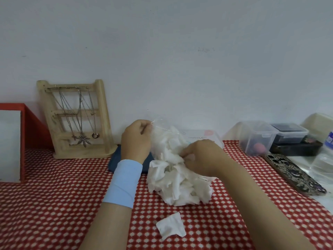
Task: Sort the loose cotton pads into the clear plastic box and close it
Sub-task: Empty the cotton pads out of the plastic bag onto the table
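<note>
Head view, from my remote station. Left hand (136, 141) was raised behind the heap, fingers curled and pinching the top edge of a thin clear plastic bag (160, 124). A pale blue band (124, 181) wrapped that wrist.

Right hand (200, 156) was low and to the right, its fingertips buried in the pile of cotton pads (180, 184) and gripping some of them; I could not count how many.

The pile spilled from the bag's mouth onto the red-and-white tablecloth (54, 195), mid-table. One single pad (171, 225) lay apart, nearer to the person.

The clear plastic box (201, 135) sat just behind the pile by the wall, printed top facing up, partly hidden by the right hand. I could not tell whether it was latched.

Noted around:
- a wooden jewellery stand (102, 112) hung with necklaces (80, 112), left rear
- a dark blue pouch (115, 159) under the left wrist
- lidded containers (255, 138), a patterned phone (292, 174) and a water bottle (324, 159) on the right
</note>
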{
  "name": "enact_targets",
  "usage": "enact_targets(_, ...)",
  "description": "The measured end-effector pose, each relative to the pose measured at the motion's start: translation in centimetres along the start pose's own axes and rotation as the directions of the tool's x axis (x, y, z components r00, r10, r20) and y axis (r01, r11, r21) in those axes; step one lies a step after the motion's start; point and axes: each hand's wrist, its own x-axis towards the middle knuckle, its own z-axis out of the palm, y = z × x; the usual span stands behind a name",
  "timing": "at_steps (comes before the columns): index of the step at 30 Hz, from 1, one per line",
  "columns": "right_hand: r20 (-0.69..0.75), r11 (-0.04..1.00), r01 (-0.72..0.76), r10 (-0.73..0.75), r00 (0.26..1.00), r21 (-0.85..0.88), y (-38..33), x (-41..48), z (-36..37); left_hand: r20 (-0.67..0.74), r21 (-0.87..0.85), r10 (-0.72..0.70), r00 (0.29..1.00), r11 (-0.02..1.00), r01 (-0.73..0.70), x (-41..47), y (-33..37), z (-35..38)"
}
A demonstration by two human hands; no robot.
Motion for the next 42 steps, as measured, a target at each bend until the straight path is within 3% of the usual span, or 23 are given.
enact_targets(2,-0.225,0.997,0.028,-0.010,0.974,0.077,-0.1,-0.2,-0.4,-0.008,0.014,0.020,1.000,1.000,-0.020,-0.3,0.3,0.4)
enact_targets(4,-0.438,0.987,0.096,-0.031,0.899,0.128,0.1,-0.2,-0.8,-0.036,-0.006,0.017,0.999,1.000,-0.017,-0.5,0.7,0.6)
enact_targets(6,-0.491,0.981,0.170,-0.103,0.865,0.093,0.1,0.0,-0.8,-0.018,-0.066,-0.011,1.000,0.998,0.010,-0.7,0.9,0.6)
enact_targets(8,-0.422,0.987,0.161,-0.156,0.893,-0.023,-0.1,0.2,-0.3,0.049,-0.136,-0.044,0.998,0.989,0.050,-0.9,1.1,0.7)
enact_targets(11,-0.225,0.993,0.008,-0.034,0.974,-0.116,-0.1,0.1,0.3,0.196,-0.173,-0.050,0.979,0.981,0.085,-1.1,1.1,0.8)
enact_targets(13,-0.115,0.996,-0.048,0.040,0.993,-0.070,0.0,-0.1,0.3,0.265,-0.213,-0.027,0.964,0.973,0.085,-1.2,1.2,1.0)
enact_targets(16,0.017,0.986,-0.099,0.098,0.995,0.135,0.4,0.2,0.4,0.297,-0.189,0.028,0.955,0.982,0.030,-1.4,1.2,1.1)
enact_targets(25,0.027,0.981,-0.182,0.184,0.983,-0.070,0.4,0.0,0.6,0.508,-0.081,0.072,0.859,0.996,-0.036,-1.6,0.5,2.0)
enact_targets(31,0.035,0.988,-0.138,0.141,0.989,-0.062,0.3,0.0,-0.2,0.345,0.010,0.191,0.919,0.978,-0.207,-1.5,-0.5,2.5)
enact_targets(38,0.138,0.984,-0.159,0.147,0.980,0.085,1.2,-0.4,-1.6,0.186,-0.086,0.257,0.948,0.966,-0.245,-0.7,0.1,1.4)
enact_targets(42,-0.164,0.849,-0.120,0.235,0.958,0.515,0.9,-0.5,-2.6,0.225,-0.192,0.334,0.915,0.936,-0.294,-0.9,0.9,1.0)
